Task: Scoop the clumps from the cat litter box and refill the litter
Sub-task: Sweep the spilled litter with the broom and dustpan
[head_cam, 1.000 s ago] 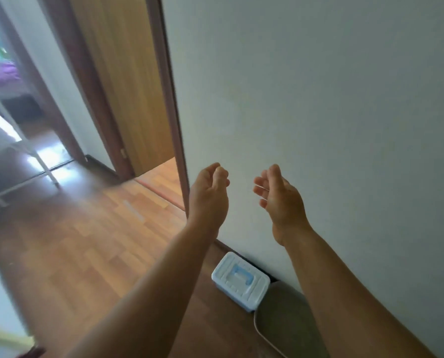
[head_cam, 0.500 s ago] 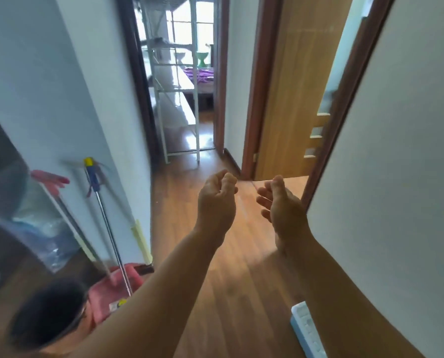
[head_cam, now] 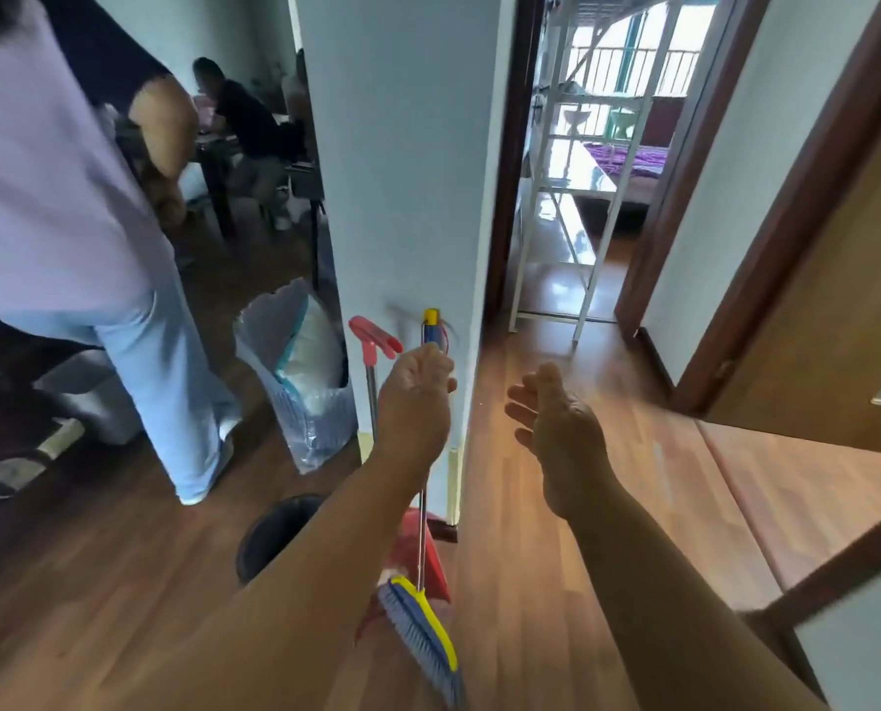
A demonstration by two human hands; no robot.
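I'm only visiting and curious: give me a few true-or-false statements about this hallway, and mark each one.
1. A broom with blue bristles stands at the wall corner. True.
2. The right hand holds a scoop. False: it is open and empty.
3. A black bin stands on the wood floor, left of the broom. True.
4. The dustpan is green. False: it is red.
5. Nobody else is in view. False: a person in light jeans stands at the left.
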